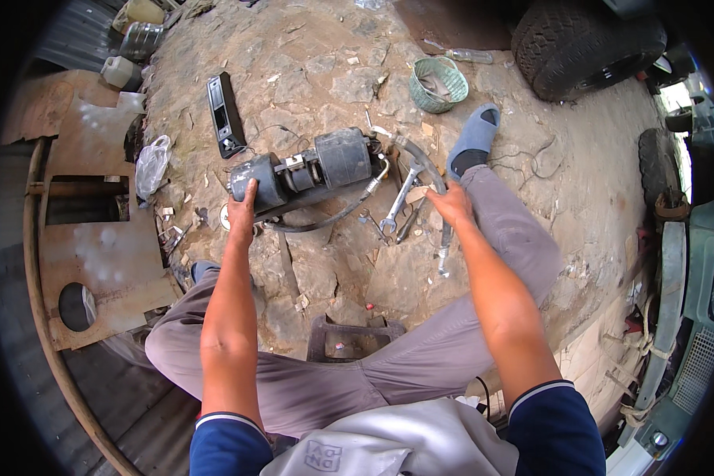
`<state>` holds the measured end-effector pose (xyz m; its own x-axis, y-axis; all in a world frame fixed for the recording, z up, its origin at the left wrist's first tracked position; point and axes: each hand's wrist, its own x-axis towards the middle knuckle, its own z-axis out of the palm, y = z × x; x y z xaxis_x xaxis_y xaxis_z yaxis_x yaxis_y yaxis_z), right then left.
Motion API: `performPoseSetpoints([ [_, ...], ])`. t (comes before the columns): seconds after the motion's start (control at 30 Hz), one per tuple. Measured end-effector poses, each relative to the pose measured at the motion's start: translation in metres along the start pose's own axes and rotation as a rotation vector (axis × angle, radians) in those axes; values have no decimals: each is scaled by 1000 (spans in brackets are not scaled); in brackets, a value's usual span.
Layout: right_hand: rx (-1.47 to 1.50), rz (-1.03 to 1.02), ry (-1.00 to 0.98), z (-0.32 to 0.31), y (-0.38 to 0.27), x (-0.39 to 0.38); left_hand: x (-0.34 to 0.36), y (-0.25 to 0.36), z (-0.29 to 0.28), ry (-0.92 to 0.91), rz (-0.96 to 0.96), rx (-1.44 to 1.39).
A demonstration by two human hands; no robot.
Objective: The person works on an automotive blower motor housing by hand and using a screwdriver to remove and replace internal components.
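A black twin-drum blower unit (343,156), with a motor between its two drums, lies on the stony ground in front of me. My left hand (242,213) grips its left end, a finger laid over the drum and the rest hidden beneath. A thick grey-black hose (428,164) curves from the unit's right end. My right hand (451,205) is closed around this hose, whose metal-tipped end hangs below the hand. Another black hose (325,225) with a metal end loops along the unit's near side. Between the hoses and my right hand lie an open-end wrench (401,197) and other tools.
A black car stereo (225,115) lies beyond the unit, a green basket (439,84) farther right. To the left are a clear plastic bag (152,165) and a rusty metal panel (87,238). A big tire (587,47) and a vehicle front (702,317) border the right.
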<state>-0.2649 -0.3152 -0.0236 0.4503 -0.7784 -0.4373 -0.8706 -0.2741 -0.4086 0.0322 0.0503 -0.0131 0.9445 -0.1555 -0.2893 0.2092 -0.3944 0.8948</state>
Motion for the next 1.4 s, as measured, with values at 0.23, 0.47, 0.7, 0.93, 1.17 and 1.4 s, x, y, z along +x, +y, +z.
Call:
performPoseSetpoints([
  [0.23,135,-204,248,-43,-51,-30,-7,2,-4,21,-48,19],
  [0.47,299,-311,-53,-5,-68,-91,1,0,-3,140,-11,226],
  [0.7,497,-84,-256,1,-67,-129,-12,1,-6,123,-33,291],
  [0.93,595,223,-530,88,-43,-113,-5,-20,-24,86,53,304],
  [1.17,160,135,-530,182,-20,-77,-19,-3,-25,58,55,345],
  [1.4,-179,-11,-422,246,7,-43,-18,-8,-25,-26,84,253],
])
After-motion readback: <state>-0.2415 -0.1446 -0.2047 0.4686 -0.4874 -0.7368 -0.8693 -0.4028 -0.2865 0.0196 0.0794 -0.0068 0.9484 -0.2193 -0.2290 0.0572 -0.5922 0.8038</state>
